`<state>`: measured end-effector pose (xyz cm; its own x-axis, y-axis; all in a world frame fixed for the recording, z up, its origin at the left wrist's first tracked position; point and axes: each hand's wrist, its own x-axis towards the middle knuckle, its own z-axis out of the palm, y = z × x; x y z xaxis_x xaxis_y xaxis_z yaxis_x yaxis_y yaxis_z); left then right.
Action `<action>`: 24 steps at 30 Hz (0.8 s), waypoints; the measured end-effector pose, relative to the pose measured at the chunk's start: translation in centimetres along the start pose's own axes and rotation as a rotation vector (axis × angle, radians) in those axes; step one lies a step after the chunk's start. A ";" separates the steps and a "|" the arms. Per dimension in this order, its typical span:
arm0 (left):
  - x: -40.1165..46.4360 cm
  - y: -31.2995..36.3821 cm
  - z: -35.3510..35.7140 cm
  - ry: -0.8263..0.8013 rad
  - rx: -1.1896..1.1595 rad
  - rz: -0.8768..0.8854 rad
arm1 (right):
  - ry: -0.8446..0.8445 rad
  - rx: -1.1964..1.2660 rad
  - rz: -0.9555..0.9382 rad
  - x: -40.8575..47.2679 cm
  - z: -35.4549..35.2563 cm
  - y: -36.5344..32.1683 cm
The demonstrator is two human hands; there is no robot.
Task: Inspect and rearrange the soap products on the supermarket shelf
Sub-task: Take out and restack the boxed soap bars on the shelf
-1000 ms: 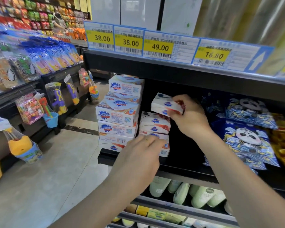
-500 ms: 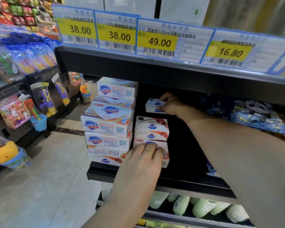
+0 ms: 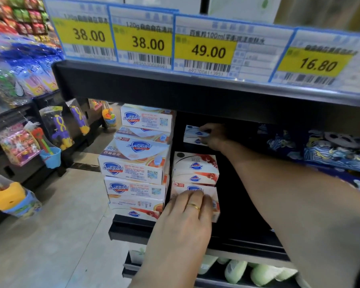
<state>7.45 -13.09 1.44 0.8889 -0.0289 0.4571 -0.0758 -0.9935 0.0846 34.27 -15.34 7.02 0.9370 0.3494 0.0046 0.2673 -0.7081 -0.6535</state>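
Observation:
A tall stack of white Safeguard soap boxes (image 3: 136,163) stands at the left end of the black shelf (image 3: 133,227). Beside it is a shorter stack of white and red soap boxes (image 3: 195,169). My left hand (image 3: 185,223), with a gold ring, rests its fingers on the lowest box of that short stack (image 3: 215,206). My right hand (image 3: 213,136) reaches deep into the dark shelf and grips a small white and blue soap box (image 3: 193,134) held above and behind the short stack.
Yellow price tags (image 3: 208,44) line the shelf edge above. Blue patterned packs (image 3: 328,150) fill the shelf to the right. Pale green bottles (image 3: 237,271) lie on the shelf below. Hanging toys (image 3: 56,129) line the aisle at left, over a grey floor.
My right hand has carried the small soap box from the shelf front deep into the shelf. My left hand has stayed on the lowest box. The camera has moved closer.

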 end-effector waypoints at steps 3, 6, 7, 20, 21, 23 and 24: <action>-0.1 -0.1 0.3 0.029 0.027 -0.004 | 0.020 0.018 0.029 0.1 0.5 -0.3; -0.1 -0.1 0.5 0.026 0.033 -0.010 | 0.004 -0.040 0.022 -0.2 0.2 -0.4; -0.1 0.0 0.4 0.007 0.023 -0.020 | -0.015 -0.075 0.015 -0.5 -0.2 -0.6; 0.1 -0.4 0.9 -0.006 0.022 -0.028 | -0.403 -0.384 -0.346 -10.9 -6.1 -5.7; 0.2 -0.5 1.0 0.030 0.021 -0.019 | -0.464 -0.424 -0.350 -11.8 -6.2 -5.3; 0.2 -0.7 1.3 0.069 0.009 -0.007 | -0.509 -0.491 -0.368 -12.8 -6.2 -4.4; 0.2 -0.7 1.3 0.088 0.011 -0.006 | -0.494 -0.488 -0.381 -13.0 -6.0 -3.9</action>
<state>8.23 -12.53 0.29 0.8462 -0.0132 0.5326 -0.0647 -0.9948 0.0782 22.39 -20.76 14.05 0.5832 0.7729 -0.2500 0.7253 -0.6340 -0.2681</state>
